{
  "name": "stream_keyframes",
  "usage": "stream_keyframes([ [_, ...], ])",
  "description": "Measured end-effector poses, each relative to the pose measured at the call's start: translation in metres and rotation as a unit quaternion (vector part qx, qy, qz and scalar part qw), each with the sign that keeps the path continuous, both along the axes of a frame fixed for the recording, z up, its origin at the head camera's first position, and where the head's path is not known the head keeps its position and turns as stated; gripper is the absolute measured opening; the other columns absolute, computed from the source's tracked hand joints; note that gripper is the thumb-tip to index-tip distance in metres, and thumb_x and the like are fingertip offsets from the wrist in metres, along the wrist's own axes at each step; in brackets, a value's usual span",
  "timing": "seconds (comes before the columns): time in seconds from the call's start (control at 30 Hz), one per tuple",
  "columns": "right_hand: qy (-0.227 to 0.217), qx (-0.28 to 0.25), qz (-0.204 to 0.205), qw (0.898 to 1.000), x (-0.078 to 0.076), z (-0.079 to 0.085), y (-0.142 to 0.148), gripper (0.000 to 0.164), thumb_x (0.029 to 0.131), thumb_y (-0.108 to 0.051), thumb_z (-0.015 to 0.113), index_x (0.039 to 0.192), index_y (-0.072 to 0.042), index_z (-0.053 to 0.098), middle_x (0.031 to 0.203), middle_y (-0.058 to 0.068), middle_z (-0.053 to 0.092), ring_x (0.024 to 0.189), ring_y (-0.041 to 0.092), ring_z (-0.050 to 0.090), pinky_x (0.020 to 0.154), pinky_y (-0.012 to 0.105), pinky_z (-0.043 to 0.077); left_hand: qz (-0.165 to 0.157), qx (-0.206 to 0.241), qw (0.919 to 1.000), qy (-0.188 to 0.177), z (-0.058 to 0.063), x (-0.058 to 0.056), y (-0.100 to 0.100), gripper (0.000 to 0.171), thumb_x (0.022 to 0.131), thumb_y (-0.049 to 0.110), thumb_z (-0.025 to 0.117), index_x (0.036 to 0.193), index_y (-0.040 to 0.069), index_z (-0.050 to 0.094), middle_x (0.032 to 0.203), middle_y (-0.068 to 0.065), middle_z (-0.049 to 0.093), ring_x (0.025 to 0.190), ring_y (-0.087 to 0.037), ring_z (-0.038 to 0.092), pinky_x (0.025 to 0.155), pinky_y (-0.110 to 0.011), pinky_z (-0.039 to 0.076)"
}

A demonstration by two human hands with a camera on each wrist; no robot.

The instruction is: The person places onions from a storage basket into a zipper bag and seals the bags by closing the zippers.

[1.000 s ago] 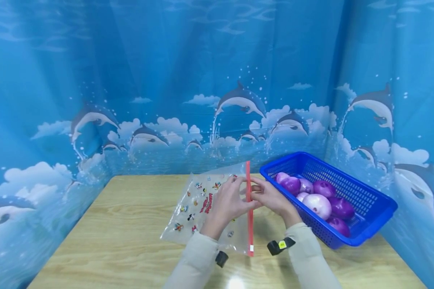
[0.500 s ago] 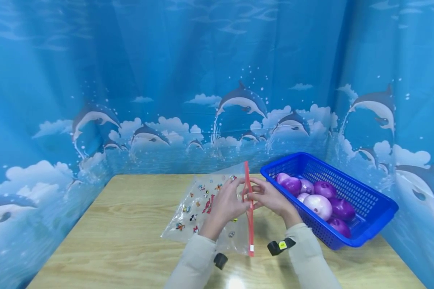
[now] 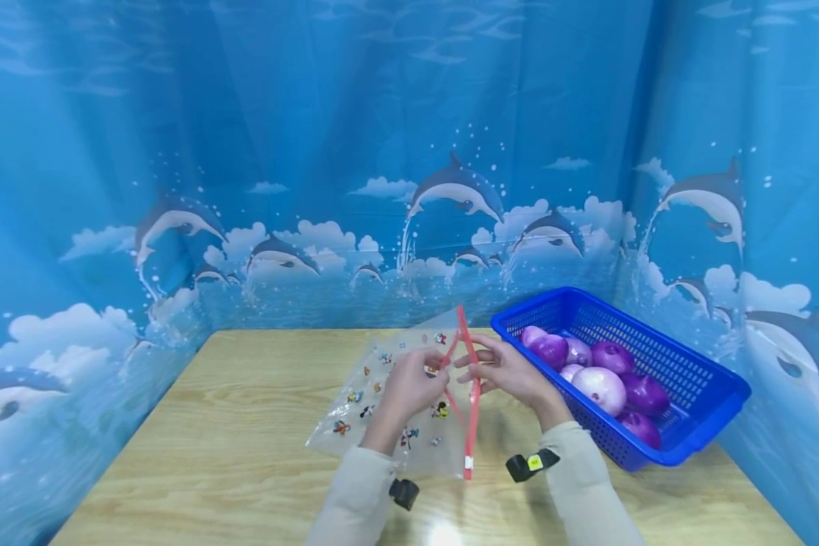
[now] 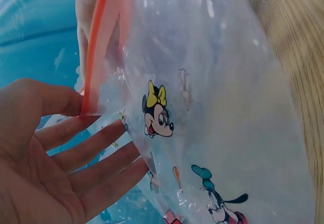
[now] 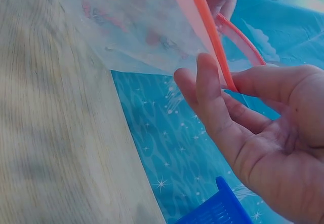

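A clear zip-lock bag [image 3: 419,455] with cartoon prints and a red zip edge [image 3: 473,425] stands tilted over the table, its mouth facing right. My left hand [image 3: 409,385] pinches one red lip between thumb and index finger, as the left wrist view shows; its other fingers lie along the bag's outside. Opposite it, my right hand [image 3: 515,377] pinches the other lip, thumb on one side and fingertips [image 5: 206,74] on the other. Between the hands the two lips are spread apart in a narrow gap. No contents show through the clear plastic.
To the right stands a blue perforated basket [image 3: 713,425] holding several peeled purple onions [image 3: 644,393] and a paler one [image 3: 599,389]. Its near side is close to my right forearm. Behind the wooden table [image 3: 232,425] hangs a blue dolphin-print curtain [image 3: 327,189].
My left hand has moved left and slightly down with its lip of the bag, so the mouth has parted. My right hand has stayed nearly in place.
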State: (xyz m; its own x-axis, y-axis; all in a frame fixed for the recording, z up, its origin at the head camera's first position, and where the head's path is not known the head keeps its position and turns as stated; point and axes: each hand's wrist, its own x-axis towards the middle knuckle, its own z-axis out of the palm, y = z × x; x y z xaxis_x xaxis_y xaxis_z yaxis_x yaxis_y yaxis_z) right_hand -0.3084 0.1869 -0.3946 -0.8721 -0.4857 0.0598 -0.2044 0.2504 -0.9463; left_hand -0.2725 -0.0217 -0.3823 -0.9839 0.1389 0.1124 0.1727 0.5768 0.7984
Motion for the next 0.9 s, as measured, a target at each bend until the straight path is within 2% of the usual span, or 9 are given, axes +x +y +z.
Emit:
stream_keyframes([
  [0.1, -0.006, 0.008, -0.007, 1.0, 0.001, 0.001, 0.0, 0.06, 0.104, -0.007, 0.056, 0.16, -0.012, 0.035, 0.135, 0.031, 0.064, 0.109, 0.042, 0.073, 0.083, 0.043, 0.067, 0.005, 0.013, 0.9999, -0.002, -0.001, -0.002, -0.005, 0.018, 0.094, 0.014, 0.067, 0.11, 0.013, 0.074, 0.11, -0.006, 0.075, 0.09, -0.017, 0.07, 0.073, -0.029, 0.063],
  [0.23, -0.009, 0.012, -0.012, 1.0, 0.001, 0.001, -0.002, 0.06, 0.103, -0.008, 0.058, 0.159, -0.014, 0.037, 0.133, 0.03, 0.065, 0.11, 0.045, 0.071, 0.084, 0.043, 0.067, 0.011, 0.018, 0.9997, 0.011, -0.001, -0.002, -0.008, 0.013, 0.097, 0.016, 0.065, 0.106, 0.012, 0.074, 0.105, -0.005, 0.075, 0.085, -0.015, 0.067, 0.072, -0.028, 0.062],
  [0.43, 0.002, 0.024, 0.003, 1.0, 0.002, -0.001, -0.008, 0.059, 0.103, -0.009, 0.057, 0.159, -0.012, 0.038, 0.133, 0.032, 0.064, 0.109, 0.045, 0.072, 0.083, 0.042, 0.067, 0.014, 0.003, 0.9993, 0.035, 0.004, 0.0, -0.004, 0.012, 0.102, 0.019, 0.059, 0.101, 0.01, 0.067, 0.103, -0.009, 0.073, 0.066, -0.012, 0.061, 0.052, -0.021, 0.055],
  [0.57, 0.003, 0.034, 0.007, 0.999, 0.003, 0.0, -0.012, 0.059, 0.104, -0.009, 0.056, 0.159, -0.013, 0.037, 0.135, 0.033, 0.063, 0.106, 0.04, 0.074, 0.083, 0.041, 0.067, 0.018, -0.013, 0.9988, 0.043, 0.007, 0.001, -0.001, 0.015, 0.104, 0.024, 0.058, 0.098, 0.011, 0.061, 0.087, -0.005, 0.068, 0.059, -0.011, 0.056, 0.045, -0.018, 0.046],
  [0.73, 0.015, 0.04, 0.006, 0.999, 0.005, 0.004, -0.013, 0.059, 0.103, -0.006, 0.055, 0.159, -0.013, 0.038, 0.132, 0.026, 0.068, 0.104, 0.037, 0.075, 0.083, 0.039, 0.066, 0.012, -0.02, 0.9989, 0.04, 0.004, 0.002, -0.004, 0.025, 0.099, 0.033, 0.068, 0.088, 0.013, 0.059, 0.075, -0.001, 0.06, 0.055, -0.011, 0.05, 0.043, -0.018, 0.039],
  [0.8, 0.02, 0.04, 0.006, 0.999, 0.005, 0.005, -0.013, 0.06, 0.102, -0.006, 0.055, 0.159, -0.013, 0.038, 0.131, 0.024, 0.07, 0.105, 0.04, 0.074, 0.084, 0.039, 0.066, 0.006, -0.023, 0.9991, 0.036, 0.003, 0.004, -0.007, 0.024, 0.095, 0.028, 0.073, 0.085, 0.012, 0.058, 0.075, -0.002, 0.059, 0.055, -0.011, 0.049, 0.043, -0.018, 0.039],
  [0.9, 0.019, 0.038, 0.002, 0.999, 0.006, 0.006, -0.012, 0.061, 0.101, -0.006, 0.056, 0.159, -0.015, 0.039, 0.131, 0.024, 0.069, 0.107, 0.045, 0.073, 0.085, 0.039, 0.066, -0.007, -0.021, 0.9995, 0.022, 0.003, 0.006, -0.011, 0.018, 0.086, 0.011, 0.076, 0.088, 0.01, 0.058, 0.078, -0.003, 0.058, 0.057, -0.012, 0.052, 0.045, -0.018, 0.043],
])
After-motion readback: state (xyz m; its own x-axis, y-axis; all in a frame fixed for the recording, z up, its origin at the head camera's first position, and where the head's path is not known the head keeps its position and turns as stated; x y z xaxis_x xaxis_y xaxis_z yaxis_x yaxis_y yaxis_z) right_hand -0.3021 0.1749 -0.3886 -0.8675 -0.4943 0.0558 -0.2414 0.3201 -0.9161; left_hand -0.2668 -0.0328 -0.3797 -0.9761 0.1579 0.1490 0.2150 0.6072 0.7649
